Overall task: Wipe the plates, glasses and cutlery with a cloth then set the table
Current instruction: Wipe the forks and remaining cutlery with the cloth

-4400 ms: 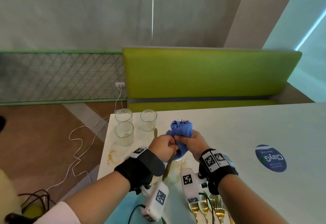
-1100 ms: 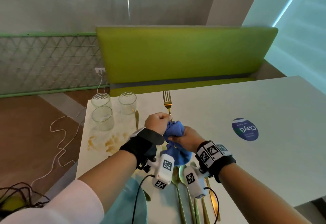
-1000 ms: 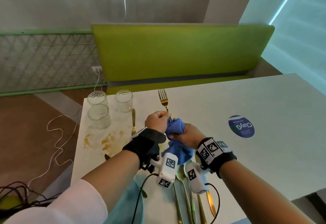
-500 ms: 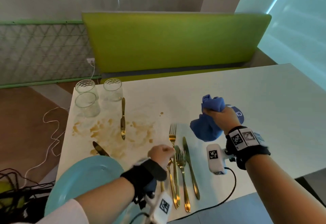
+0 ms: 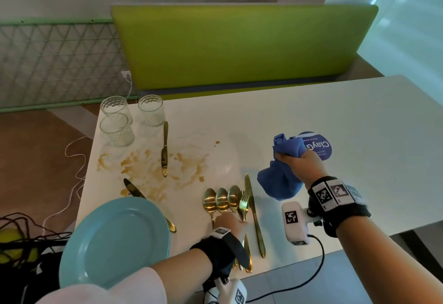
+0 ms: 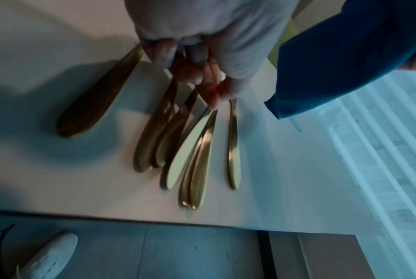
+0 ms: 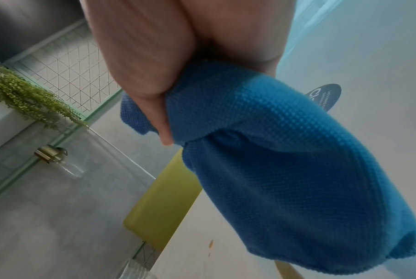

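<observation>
White table [image 5: 311,116] w/ cutlery [image 5: 230,202], glasses [image 5: 117,128], plate [image 5: 115,241]

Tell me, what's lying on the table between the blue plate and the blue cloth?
In the head view, gold cutlery lies between the plate and the cloth: three spoons, forks and a knife, with the left hand on it.

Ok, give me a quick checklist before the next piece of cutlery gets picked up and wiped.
1. Cloth in right hand: ok, bunched in a firm grip, off the table.
2. Left hand on the cutlery row: ok, fingers curled among the handles.
3. One piece singled out: cannot tell.
4. Handles separated: not ok, several overlap.
5. Table clean for setting: not ok, brown stains near two knives.
6. Plate clear of the left hand: ok.
</observation>
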Demonstrator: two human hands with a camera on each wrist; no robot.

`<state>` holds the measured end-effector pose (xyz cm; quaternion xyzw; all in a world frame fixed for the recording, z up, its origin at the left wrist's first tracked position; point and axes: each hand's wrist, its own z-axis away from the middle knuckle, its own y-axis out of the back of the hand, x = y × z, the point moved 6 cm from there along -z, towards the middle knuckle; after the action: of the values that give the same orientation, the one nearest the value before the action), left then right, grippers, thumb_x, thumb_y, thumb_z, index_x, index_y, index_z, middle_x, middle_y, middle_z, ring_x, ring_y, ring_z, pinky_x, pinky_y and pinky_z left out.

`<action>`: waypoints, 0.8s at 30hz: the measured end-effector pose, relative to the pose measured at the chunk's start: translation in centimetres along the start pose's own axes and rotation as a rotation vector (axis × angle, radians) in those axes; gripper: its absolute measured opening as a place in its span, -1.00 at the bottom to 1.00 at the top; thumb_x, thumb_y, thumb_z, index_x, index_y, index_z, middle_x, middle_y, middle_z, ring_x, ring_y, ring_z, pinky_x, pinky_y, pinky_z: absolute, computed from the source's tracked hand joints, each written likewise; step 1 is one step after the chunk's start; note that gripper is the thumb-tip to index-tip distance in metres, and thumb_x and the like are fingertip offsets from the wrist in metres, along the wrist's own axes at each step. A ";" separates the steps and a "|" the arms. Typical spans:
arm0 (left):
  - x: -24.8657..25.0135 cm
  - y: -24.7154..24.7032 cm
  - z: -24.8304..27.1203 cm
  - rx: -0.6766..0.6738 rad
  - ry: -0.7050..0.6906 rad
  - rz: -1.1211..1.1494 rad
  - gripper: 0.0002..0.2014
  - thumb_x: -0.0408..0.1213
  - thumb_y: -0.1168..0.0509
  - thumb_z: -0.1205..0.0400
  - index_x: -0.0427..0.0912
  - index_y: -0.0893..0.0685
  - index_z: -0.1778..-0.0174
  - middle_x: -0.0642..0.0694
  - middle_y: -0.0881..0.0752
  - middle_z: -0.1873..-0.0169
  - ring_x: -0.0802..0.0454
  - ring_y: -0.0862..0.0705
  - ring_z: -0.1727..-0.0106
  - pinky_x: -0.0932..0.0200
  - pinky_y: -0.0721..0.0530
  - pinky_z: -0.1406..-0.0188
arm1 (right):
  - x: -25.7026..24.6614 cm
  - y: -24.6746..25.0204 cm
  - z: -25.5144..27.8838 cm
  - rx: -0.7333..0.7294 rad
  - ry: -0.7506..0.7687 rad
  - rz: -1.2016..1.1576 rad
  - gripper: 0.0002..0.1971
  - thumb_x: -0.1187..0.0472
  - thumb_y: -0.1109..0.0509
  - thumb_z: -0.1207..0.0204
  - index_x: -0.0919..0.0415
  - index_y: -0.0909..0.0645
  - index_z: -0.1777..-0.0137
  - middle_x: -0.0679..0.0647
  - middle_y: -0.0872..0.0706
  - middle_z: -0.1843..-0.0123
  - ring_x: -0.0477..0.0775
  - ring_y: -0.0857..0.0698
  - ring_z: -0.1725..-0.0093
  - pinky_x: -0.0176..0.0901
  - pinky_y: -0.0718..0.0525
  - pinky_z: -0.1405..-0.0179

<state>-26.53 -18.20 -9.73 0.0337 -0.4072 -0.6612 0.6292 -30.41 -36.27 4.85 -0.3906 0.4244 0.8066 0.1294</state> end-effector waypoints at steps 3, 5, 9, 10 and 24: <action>-0.2 0.1 -0.5 -0.003 0.015 -0.050 -0.75 -0.12 -0.15 -0.67 -0.12 -0.50 0.30 -0.09 -0.57 0.29 -0.09 -0.64 -0.16 0.07 -0.54 -0.27 | -0.4 -0.4 0.1 -0.019 0.008 -0.014 -0.82 0.13 -0.40 -0.50 0.21 -0.51 0.21 0.13 -0.60 0.19 0.10 -0.55 0.15 -0.08 -0.44 0.08; -0.1 0.8 -0.7 0.024 0.002 -0.040 -0.79 -0.07 -0.18 -0.65 -0.10 -0.54 0.23 -0.07 -0.61 0.23 -0.08 -0.66 -0.12 0.06 -0.58 -0.23 | -0.9 -1.0 0.2 -0.036 0.004 -0.014 -0.76 0.13 -0.40 -0.51 0.15 -0.46 0.32 0.06 -0.54 0.30 0.03 -0.51 0.24 -0.11 -0.41 0.10; 0.2 5.2 -0.8 0.095 -0.050 -0.026 -0.82 -0.15 -0.25 -0.61 -0.18 -0.59 -0.01 -0.13 -0.67 0.03 -0.08 -0.68 -0.06 0.10 -0.63 -0.06 | -2.2 -2.2 0.2 -0.059 0.040 0.018 -0.80 0.12 -0.39 -0.52 0.25 -0.50 0.15 0.13 -0.58 0.19 0.09 -0.53 0.13 -0.15 -0.40 0.11; -0.1 7.1 -1.3 0.135 -0.053 -0.029 -0.78 -0.16 -0.26 -0.60 -0.21 -0.61 -0.06 -0.15 -0.69 -0.01 -0.10 -0.69 -0.06 0.09 -0.63 -0.06 | -2.6 -2.6 0.2 -0.069 0.049 0.022 -0.81 0.12 -0.39 -0.52 0.25 -0.50 0.13 0.15 -0.58 0.16 0.10 -0.53 0.11 -0.15 -0.40 0.11; -6.8 29.3 -10.4 0.187 -0.039 -0.733 -0.61 -0.26 -0.30 -0.49 -0.29 -0.55 -0.23 -0.28 -0.55 -0.27 -0.29 -0.58 -0.25 0.02 -0.58 -0.21 | -5.0 -7.1 -1.9 -0.069 -0.020 -0.049 -0.75 0.12 -0.46 -0.46 0.35 -0.65 0.11 0.23 -0.71 0.17 0.20 -0.63 0.13 -0.09 -0.49 0.12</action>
<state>4.26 -13.94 -2.81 0.2219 -0.4387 -0.8029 0.3370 -22.24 -32.87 3.75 -0.3970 0.3852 0.8213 0.1398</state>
